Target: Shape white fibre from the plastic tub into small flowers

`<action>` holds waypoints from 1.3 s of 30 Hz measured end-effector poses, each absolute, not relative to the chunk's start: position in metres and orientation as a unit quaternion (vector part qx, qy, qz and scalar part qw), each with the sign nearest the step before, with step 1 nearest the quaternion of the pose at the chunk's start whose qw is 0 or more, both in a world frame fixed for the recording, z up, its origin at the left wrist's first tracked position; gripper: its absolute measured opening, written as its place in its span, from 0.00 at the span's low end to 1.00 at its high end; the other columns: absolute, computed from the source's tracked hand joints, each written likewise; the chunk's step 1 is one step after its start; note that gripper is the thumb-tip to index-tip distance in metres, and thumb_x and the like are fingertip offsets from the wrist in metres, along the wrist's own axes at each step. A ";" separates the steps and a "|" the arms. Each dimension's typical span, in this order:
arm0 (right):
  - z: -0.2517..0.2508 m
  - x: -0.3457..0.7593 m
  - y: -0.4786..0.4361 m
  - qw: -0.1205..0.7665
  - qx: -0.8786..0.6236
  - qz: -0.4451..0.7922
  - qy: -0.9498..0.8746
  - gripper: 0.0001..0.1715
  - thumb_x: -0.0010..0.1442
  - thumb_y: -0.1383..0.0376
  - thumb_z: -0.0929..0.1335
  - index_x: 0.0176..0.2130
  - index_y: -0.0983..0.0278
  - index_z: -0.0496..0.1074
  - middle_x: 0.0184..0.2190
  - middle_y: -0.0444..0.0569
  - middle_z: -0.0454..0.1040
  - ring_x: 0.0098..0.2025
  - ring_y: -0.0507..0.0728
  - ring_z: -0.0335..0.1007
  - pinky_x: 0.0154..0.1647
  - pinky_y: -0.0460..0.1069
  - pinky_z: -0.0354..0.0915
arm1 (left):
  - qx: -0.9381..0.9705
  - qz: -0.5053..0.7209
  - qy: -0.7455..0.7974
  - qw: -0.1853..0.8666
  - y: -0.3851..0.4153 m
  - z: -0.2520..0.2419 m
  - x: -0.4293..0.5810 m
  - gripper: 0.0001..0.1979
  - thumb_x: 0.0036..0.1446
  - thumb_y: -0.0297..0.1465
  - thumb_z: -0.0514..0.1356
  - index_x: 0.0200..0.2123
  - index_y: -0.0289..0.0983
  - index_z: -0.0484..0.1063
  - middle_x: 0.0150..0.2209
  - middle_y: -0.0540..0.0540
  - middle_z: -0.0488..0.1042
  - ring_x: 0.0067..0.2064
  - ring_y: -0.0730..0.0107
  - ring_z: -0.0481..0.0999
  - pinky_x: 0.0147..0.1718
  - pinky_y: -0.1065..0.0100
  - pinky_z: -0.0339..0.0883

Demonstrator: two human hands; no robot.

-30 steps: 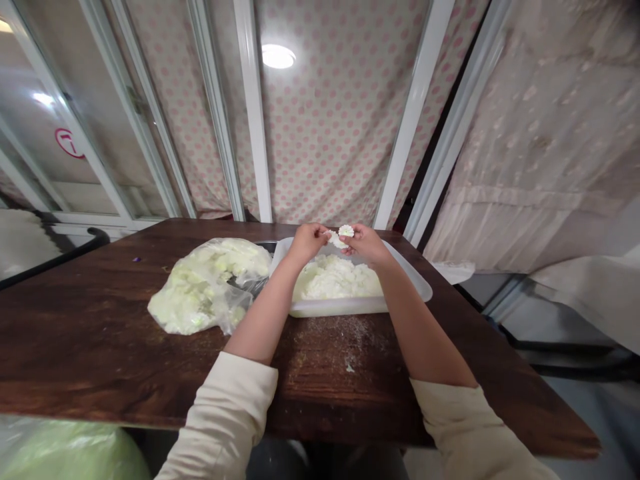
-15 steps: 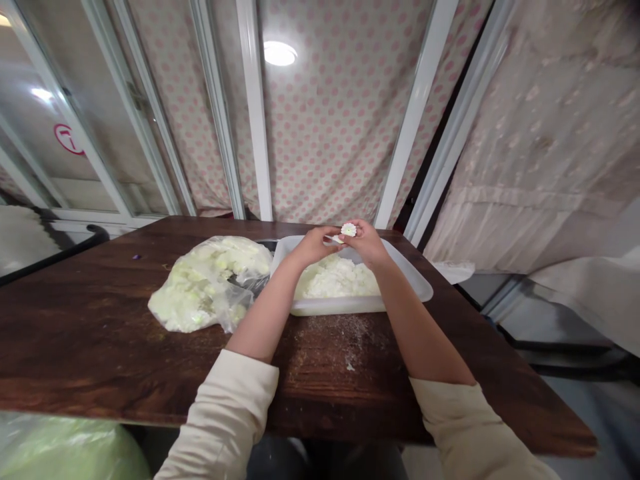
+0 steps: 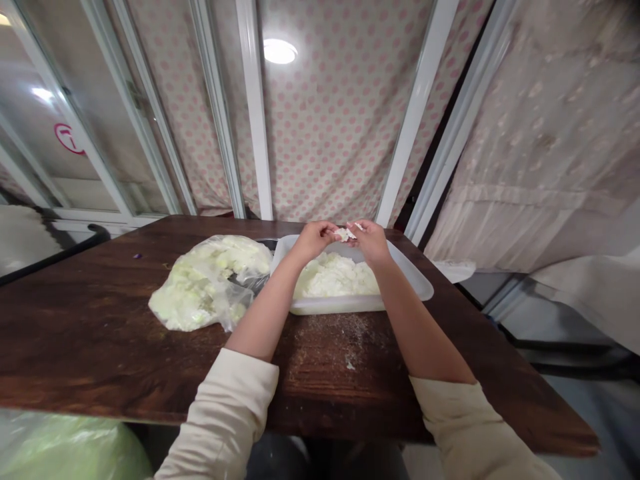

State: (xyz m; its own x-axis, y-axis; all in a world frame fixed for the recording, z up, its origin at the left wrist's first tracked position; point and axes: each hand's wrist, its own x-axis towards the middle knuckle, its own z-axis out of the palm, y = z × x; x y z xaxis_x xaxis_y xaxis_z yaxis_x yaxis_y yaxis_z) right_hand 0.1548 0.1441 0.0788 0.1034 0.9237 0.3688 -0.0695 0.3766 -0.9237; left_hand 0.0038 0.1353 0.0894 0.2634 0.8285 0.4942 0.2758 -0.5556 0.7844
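Currently: left hand (image 3: 313,241) and right hand (image 3: 373,243), raised over the tub's far side, fingertips pressed together on a white piece (image 3: 345,234) between them (crumbly-looking; what it is made of cannot be told).

Item: plastic tub (image 3: 340,307), holding a white heap (image 3: 336,277), directly below the hands. Item: plastic bag (image 3: 210,283) of pale, greenish-white lumps, at the tub's 9 o'clock, just beside it. Item: wooden table (image 3: 100,347), bearing both, with crumbs (image 3: 345,340) at the tub's 6 o'clock.

Step in hand, as judged: working the piece by pinching, over the tub. The next move appears to call for a small, controlled parting of the fingers, with the heap right underneath.

Edges: the table's far edge lies close at 12 o'clock, leaving little room; the right edge is near at 3 o'clock. Open wood remains at 6 o'clock, between the forearms.
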 end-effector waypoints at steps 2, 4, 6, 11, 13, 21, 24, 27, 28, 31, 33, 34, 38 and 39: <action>0.078 0.157 0.147 0.635 -0.425 0.353 -0.540 0.20 0.42 0.53 0.71 0.25 0.66 0.67 0.20 0.44 0.70 0.21 0.51 0.68 0.18 0.44 0.61 | 0.729 0.490 0.377 0.292 0.136 0.090 0.003 0.08 0.44 0.32 0.61 0.28 0.32 0.70 0.21 0.53 0.64 0.23 0.80 0.58 0.24 0.74 0.52; 0.077 0.159 0.148 0.632 -0.443 0.322 -0.548 0.21 0.42 0.51 0.71 0.24 0.66 0.68 0.20 0.45 0.70 0.21 0.51 0.68 0.17 0.43 0.59 | 0.721 0.499 0.368 0.310 0.137 0.089 0.003 0.08 0.43 0.32 0.61 0.28 0.32 0.68 0.21 0.54 0.62 0.23 0.81 0.58 0.24 0.74 0.52; 0.076 0.160 0.149 0.629 -0.452 0.309 -0.552 0.21 0.42 0.51 0.71 0.23 0.66 0.67 0.16 0.44 0.68 0.18 0.51 0.66 0.17 0.43 0.58 | 0.717 0.503 0.355 0.328 0.137 0.089 0.003 0.09 0.43 0.31 0.61 0.28 0.32 0.68 0.22 0.54 0.62 0.23 0.81 0.58 0.24 0.74 0.53; 0.077 0.158 0.146 0.639 -0.413 0.333 -0.557 0.19 0.44 0.53 0.70 0.25 0.66 0.66 0.12 0.41 0.66 0.17 0.50 0.64 0.19 0.44 0.61 | 0.713 0.499 0.350 0.347 0.140 0.085 0.003 0.11 0.43 0.31 0.61 0.32 0.32 0.69 0.24 0.52 0.65 0.25 0.80 0.61 0.27 0.74 0.56; 0.079 0.156 0.145 0.646 -0.380 0.364 -0.553 0.17 0.45 0.56 0.70 0.28 0.66 0.67 0.18 0.43 0.70 0.20 0.50 0.68 0.23 0.44 0.64 | 0.713 0.499 0.346 0.352 0.141 0.084 0.003 0.12 0.43 0.29 0.60 0.35 0.32 0.70 0.25 0.51 0.67 0.26 0.79 0.63 0.29 0.73 0.58; 0.081 0.156 0.142 0.610 -0.403 0.414 -0.543 0.13 0.50 0.60 0.69 0.29 0.66 0.64 0.22 0.46 0.73 0.22 0.51 0.71 0.19 0.42 0.61 | 0.698 0.506 0.408 0.299 0.137 0.089 0.002 0.14 0.45 0.31 0.60 0.37 0.31 0.73 0.27 0.49 0.71 0.27 0.77 0.64 0.31 0.71 0.59; 0.080 0.155 0.141 0.607 -0.404 0.404 -0.552 0.16 0.49 0.58 0.70 0.28 0.66 0.63 0.19 0.45 0.71 0.21 0.50 0.70 0.18 0.42 0.60 | 0.694 0.509 0.420 0.287 0.136 0.090 0.001 0.14 0.45 0.32 0.60 0.37 0.31 0.73 0.28 0.48 0.72 0.27 0.77 0.64 0.31 0.71 0.59; 0.079 0.155 0.142 0.601 -0.393 0.392 -0.575 0.21 0.47 0.52 0.70 0.26 0.65 0.62 0.15 0.42 0.67 0.19 0.50 0.69 0.18 0.42 0.59 | 0.693 0.515 0.421 0.277 0.137 0.089 0.001 0.14 0.46 0.32 0.60 0.36 0.31 0.73 0.28 0.48 0.71 0.28 0.77 0.64 0.30 0.72 0.59; 0.079 0.155 0.143 0.602 -0.388 0.387 -0.581 0.22 0.47 0.50 0.70 0.25 0.65 0.62 0.13 0.40 0.64 0.18 0.50 0.68 0.18 0.42 0.59 | 0.694 0.517 0.421 0.272 0.138 0.089 0.001 0.13 0.46 0.32 0.59 0.36 0.31 0.73 0.27 0.48 0.71 0.27 0.77 0.64 0.30 0.72 0.59; 0.077 0.155 0.145 0.608 -0.377 0.372 -0.591 0.25 0.46 0.45 0.68 0.24 0.64 0.62 0.09 0.36 0.55 0.14 0.49 0.63 0.16 0.43 0.57 | 0.701 0.513 0.427 0.250 0.139 0.088 0.001 0.13 0.46 0.31 0.59 0.37 0.32 0.72 0.25 0.50 0.68 0.27 0.77 0.63 0.29 0.73 0.58; 0.076 0.156 0.146 0.610 -0.379 0.369 -0.590 0.27 0.45 0.43 0.67 0.25 0.64 0.62 0.09 0.35 0.55 0.13 0.48 0.59 0.15 0.43 0.55 | 0.702 0.509 0.432 0.246 0.140 0.088 0.001 0.15 0.46 0.30 0.58 0.40 0.32 0.71 0.23 0.52 0.65 0.26 0.77 0.63 0.28 0.73 0.59; 0.076 0.156 0.146 0.610 -0.383 0.370 -0.587 0.27 0.45 0.43 0.67 0.25 0.64 0.63 0.10 0.36 0.56 0.12 0.47 0.58 0.15 0.43 0.54 | 0.702 0.510 0.433 0.247 0.140 0.088 0.002 0.16 0.46 0.28 0.58 0.41 0.33 0.70 0.23 0.52 0.64 0.25 0.77 0.63 0.28 0.73 0.59; 0.075 0.155 0.146 0.606 -0.384 0.392 -0.575 0.25 0.48 0.46 0.67 0.23 0.64 0.61 0.11 0.37 0.56 0.13 0.47 0.58 0.15 0.43 0.53 | 0.703 0.511 0.420 0.260 0.136 0.090 0.002 0.17 0.46 0.24 0.52 0.42 0.35 0.69 0.21 0.54 0.62 0.23 0.77 0.64 0.27 0.73 0.60; 0.076 0.154 0.145 0.605 -0.377 0.406 -0.572 0.23 0.49 0.48 0.68 0.23 0.64 0.61 0.11 0.36 0.56 0.14 0.47 0.59 0.16 0.43 0.54 | 0.703 0.510 0.416 0.269 0.135 0.091 0.002 0.17 0.46 0.23 0.50 0.40 0.35 0.69 0.20 0.54 0.62 0.22 0.77 0.64 0.27 0.73 0.60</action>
State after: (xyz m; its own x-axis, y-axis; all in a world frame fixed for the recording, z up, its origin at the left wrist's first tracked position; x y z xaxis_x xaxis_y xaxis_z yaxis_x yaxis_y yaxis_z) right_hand 0.1545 0.1449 0.0758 0.0164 0.9225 0.3856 -0.0615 0.3859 -0.9205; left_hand 0.0019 0.1351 0.0912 0.1339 0.8600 0.4924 0.3114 -0.5083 0.8029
